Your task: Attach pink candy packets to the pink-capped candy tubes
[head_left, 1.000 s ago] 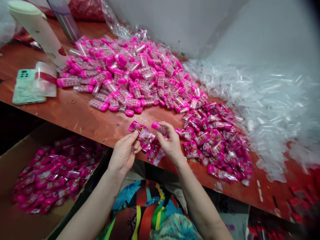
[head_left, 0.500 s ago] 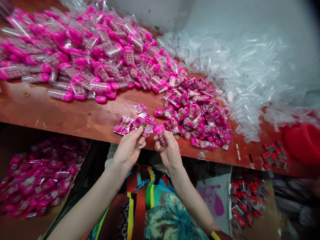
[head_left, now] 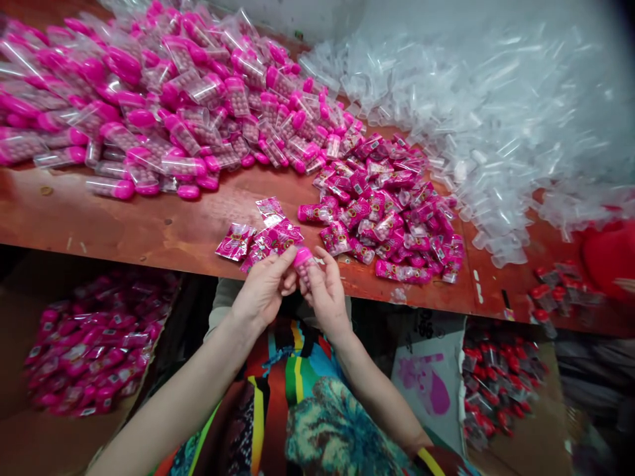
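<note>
A small clear candy bottle (head_left: pixel 303 258) with a pink cap and pale pink balls inside is held between my two hands at the table's front edge. My right hand (head_left: pixel 327 294) grips its body with thumb and fingers, the forefinger raised. My left hand (head_left: pixel 265 287) is closed, its thumb and fingertips pressed against the bottle's left side; any wrapper between those fingers is hidden. Just beyond lie several flat pink printed wrapper sleeves (head_left: pixel 270 239). To their right is a heap of bottles in pink printed wrappers (head_left: pixel 391 211).
Pink-capped candy bottles (head_left: pixel 183 125) are piled at the back left, clear empty containers (head_left: pixel 471 132) at the back right. A red tub (head_left: pixel 608 258) and red-capped pieces (head_left: pixel 560 291) lie right. Boxes below hold wrapped pink bottles (head_left: pixel 94 350) and red-capped pieces (head_left: pixel 501 383).
My right hand has brought the bottle left, against my left fingers. The clear-ended sleeve in my left fingers no longer shows. The view has shifted slightly.
</note>
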Motion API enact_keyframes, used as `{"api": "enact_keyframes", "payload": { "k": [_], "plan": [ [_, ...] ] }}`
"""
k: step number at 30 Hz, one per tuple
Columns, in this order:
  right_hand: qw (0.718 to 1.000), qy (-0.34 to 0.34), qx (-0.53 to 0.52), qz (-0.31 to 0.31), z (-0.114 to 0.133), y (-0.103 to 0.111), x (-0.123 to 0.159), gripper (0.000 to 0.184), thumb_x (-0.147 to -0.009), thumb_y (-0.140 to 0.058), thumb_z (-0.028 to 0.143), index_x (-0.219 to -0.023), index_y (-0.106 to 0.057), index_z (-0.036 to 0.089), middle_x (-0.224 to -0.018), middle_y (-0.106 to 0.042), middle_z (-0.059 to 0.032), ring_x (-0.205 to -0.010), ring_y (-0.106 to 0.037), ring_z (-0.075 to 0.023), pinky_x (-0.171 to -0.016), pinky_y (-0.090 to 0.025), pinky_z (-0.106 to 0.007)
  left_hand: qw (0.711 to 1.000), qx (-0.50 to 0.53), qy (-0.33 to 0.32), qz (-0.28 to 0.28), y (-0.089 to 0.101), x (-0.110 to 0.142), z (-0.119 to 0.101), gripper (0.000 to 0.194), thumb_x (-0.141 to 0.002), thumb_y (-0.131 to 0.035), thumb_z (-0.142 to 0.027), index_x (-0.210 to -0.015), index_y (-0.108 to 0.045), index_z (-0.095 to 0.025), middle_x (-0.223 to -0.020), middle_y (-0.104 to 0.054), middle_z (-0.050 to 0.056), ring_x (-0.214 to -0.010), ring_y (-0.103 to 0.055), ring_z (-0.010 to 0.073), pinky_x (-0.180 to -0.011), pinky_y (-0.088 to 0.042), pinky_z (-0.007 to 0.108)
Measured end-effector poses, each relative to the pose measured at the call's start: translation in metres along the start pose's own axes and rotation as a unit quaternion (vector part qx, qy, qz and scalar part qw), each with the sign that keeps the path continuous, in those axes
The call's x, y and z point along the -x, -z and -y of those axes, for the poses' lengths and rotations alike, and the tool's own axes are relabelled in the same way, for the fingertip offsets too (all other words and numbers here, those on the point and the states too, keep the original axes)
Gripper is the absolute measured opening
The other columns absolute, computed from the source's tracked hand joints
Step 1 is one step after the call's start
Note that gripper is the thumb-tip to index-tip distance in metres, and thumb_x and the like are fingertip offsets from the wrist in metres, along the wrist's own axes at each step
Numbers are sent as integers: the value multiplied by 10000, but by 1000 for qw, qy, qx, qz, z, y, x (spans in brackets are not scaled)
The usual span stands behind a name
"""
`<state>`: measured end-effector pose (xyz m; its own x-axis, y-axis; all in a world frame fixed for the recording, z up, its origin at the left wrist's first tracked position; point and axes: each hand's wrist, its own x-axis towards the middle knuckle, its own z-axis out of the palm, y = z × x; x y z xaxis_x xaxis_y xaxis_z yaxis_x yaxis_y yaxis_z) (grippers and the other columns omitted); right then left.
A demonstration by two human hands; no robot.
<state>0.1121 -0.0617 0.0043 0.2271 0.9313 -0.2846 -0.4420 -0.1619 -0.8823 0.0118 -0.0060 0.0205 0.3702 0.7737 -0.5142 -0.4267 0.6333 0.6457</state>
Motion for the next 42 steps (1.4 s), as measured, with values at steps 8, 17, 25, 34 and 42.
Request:
{"api": "enact_keyframes", "payload": {
  "k": [8,17,25,34,42],
  "plan": [
    [997,-51,-19,60,2,8,-3,475,-946,-513,449,-1378,-419,274,-659,-446,72,-435,-297,-59,-378,-241,-169,995,-61,41,67,3,3,2,377,-819,-713,-435,-650,-568,-131,-424,-434,-43,-378,-312,31,-407,-229,174],
    [996,29,69,-40,-11,4,-2,361,-941,-521,414,-1263,-508,250,-820,-558,11,-606,-514,-90,-537,-432,-206,998,-16,51,41,2,6,17,321,-815,-711,-428,-721,-599,-143,-428,-405,-61,-388,-311,41,-406,-238,168],
    [999,-4,40,-11,-12,6,2,389,-914,-578,421,-1265,-544,258,-762,-534,26,-556,-437,-76,-482,-370,-188,998,-8,52,31,8,6,9,328,-773,-753,-419,-696,-610,-134,-411,-396,-68,-357,-271,27,-379,-210,167],
    [981,86,133,-112,-27,-3,8,399,-936,-538,398,-1303,-553,241,-1191,-622,-77,-1074,-597,-173,-845,-505,-288,998,31,15,-43,0,9,33,402,-731,-789,-450,-632,-558,-136,-390,-364,-87,-341,-238,13,-358,-155,157],
    [993,-59,30,100,-12,20,5,547,-915,-588,427,-1409,-407,279,-733,-566,47,-533,-499,-87,-555,-452,-237,999,-7,36,18,15,7,13,407,-796,-730,-453,-608,-555,-137,-370,-381,-67,-331,-284,25,-375,-226,166]
  ]
}}
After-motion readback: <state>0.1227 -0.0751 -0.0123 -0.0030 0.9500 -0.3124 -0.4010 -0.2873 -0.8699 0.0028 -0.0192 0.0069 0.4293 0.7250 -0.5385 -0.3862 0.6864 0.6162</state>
